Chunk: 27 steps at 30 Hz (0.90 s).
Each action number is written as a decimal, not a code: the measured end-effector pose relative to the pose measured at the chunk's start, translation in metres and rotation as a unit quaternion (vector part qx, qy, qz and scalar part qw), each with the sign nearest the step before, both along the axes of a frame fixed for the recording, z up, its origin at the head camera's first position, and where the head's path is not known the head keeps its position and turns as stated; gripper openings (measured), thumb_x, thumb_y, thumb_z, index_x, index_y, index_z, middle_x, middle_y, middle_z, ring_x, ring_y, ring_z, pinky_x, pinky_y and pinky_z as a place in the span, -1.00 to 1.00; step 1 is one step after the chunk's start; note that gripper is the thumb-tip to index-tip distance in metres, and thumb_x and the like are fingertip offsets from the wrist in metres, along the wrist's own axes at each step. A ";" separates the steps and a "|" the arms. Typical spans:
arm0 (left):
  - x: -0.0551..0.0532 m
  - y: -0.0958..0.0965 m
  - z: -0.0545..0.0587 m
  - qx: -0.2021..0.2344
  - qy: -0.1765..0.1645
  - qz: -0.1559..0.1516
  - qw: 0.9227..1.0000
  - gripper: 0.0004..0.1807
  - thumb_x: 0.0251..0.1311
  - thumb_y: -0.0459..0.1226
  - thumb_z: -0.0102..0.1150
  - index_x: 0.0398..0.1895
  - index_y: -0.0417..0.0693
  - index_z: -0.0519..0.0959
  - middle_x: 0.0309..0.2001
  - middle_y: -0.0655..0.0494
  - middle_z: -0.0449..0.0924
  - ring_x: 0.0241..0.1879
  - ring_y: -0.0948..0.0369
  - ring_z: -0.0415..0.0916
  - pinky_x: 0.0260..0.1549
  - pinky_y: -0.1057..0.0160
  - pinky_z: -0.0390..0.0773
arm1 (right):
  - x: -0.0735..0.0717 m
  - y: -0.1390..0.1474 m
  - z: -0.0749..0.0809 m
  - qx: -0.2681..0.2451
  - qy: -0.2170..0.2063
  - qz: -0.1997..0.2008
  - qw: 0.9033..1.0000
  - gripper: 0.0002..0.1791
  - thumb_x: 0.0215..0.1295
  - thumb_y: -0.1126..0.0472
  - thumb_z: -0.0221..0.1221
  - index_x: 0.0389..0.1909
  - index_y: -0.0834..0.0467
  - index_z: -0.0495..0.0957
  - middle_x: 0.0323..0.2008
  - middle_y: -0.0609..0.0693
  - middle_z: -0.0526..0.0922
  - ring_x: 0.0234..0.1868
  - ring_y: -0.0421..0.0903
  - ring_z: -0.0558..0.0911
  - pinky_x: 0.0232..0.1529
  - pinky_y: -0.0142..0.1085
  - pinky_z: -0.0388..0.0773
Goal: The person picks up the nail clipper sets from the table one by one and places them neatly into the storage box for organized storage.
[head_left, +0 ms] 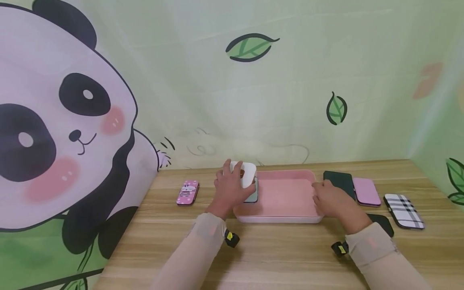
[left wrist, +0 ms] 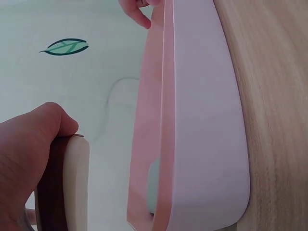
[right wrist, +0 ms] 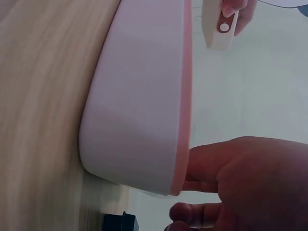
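Observation:
My left hand grips a small white case above the left end of a pink tray. The case has a brown side, seen in the left wrist view, and a brown snap tab in the right wrist view. Beneath it, a grey-green case lies in the tray, partly hidden by the hand. At the tray's right end, my right hand holds the rim, with fingers on both sides of the wall. The tray's outside is whitish and its inside pink.
Left of the tray lies a pink cartoon case. To the right are a dark green case, a pink case, a plaid case and a black case partly behind the right wrist. A printed panda backdrop stands behind the wooden table.

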State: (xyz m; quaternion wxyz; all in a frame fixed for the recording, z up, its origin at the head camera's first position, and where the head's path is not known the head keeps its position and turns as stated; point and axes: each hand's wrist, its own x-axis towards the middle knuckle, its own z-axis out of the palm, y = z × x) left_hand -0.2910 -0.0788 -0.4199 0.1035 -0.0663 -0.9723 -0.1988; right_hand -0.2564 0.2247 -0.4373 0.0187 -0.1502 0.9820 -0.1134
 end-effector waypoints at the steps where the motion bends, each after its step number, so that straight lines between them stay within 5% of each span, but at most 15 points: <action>1: 0.000 0.000 0.000 0.000 0.000 0.000 1.000 -0.08 0.09 0.17 0.21 0.52 0.12 0.19 0.57 -0.11 -0.09 0.37 -0.24 0.13 0.22 -0.31 0.28 | -0.001 0.001 -0.001 0.003 -0.001 0.003 1.000 -0.51 0.46 0.24 -0.01 0.26 0.48 0.35 0.03 0.52 0.43 -0.19 0.17 0.59 -0.06 0.12 0.60; 6: 0.000 0.000 -0.001 -0.007 -0.003 -0.001 1.000 -0.06 0.08 0.19 0.19 0.53 0.13 0.17 0.57 -0.10 -0.09 0.37 -0.22 0.13 0.22 -0.29 0.29 | -0.001 0.003 -0.001 0.007 -0.011 0.018 1.000 -0.52 0.48 0.25 -0.06 0.27 0.50 0.34 0.11 0.45 0.53 0.10 0.27 0.58 0.16 0.18 0.49; 17: 0.002 0.002 -0.001 -0.008 0.004 -0.012 1.000 -0.07 0.10 0.20 0.20 0.53 0.10 0.19 0.55 -0.10 -0.05 0.38 -0.21 0.12 0.24 -0.30 0.28 | -0.005 0.004 -0.003 0.016 -0.083 0.019 0.996 -0.46 0.45 0.30 -0.08 0.38 0.47 0.25 -0.04 0.26 0.58 -0.17 0.07 0.50 -0.09 -0.01 0.50; 27: 0.007 0.009 0.002 0.007 -0.006 -0.028 1.000 -0.11 0.11 0.18 0.21 0.49 0.09 0.23 0.54 -0.12 0.00 0.36 -0.21 0.14 0.21 -0.28 0.31 | -0.009 0.005 -0.009 0.019 -0.086 0.035 0.996 -0.46 0.40 0.34 0.00 0.34 0.48 0.28 -0.03 0.28 0.61 -0.22 0.04 0.51 -0.17 -0.06 0.50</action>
